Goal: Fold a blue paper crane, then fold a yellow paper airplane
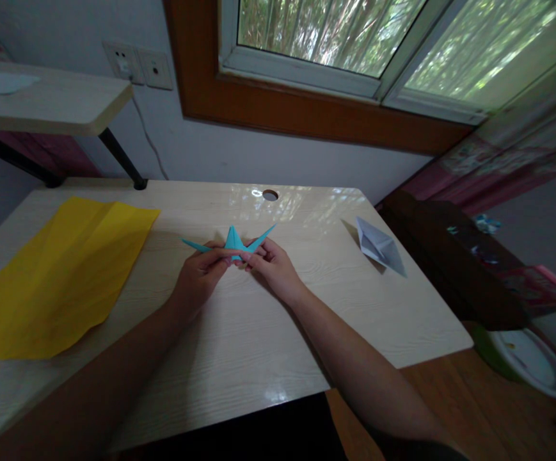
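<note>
The fingers are covering the lower middle of the turquoise folded paper (233, 240), so the folds there are staying out of sight; where the fingertips are overlapping, it is hard to make out which one is pressing on which layer. Both forearms are running out of view at the bottom, and the yellow sheet (61, 282) is being cut off by the left edge. Small items on the dark brown furniture (436, 237), off to the right of the round hole (270, 195) in the desk (258, 346), are blurring too much to name.

The left hand (201, 275) is pinching the turquoise folded paper between thumb and fingers, the fingers lying close together. The right hand (278, 266) is likewise clamping it, its thumb lying across the front and its fingers curling behind. The two hands are nearly meeting at the paper's base.

The turquoise folded paper is sitting between the hands, on the near side of the round hole and a little to its left. Its middle peak is poking up above the fingers, one thin point is sticking out past the left hand, and another is slanting up beyond the right. Whether its base is touching the desk, one cannot tell. The yellow sheet is lying well left of the hole, while a pale folded paper (378, 246) is resting to the hole's right and nearer.
</note>
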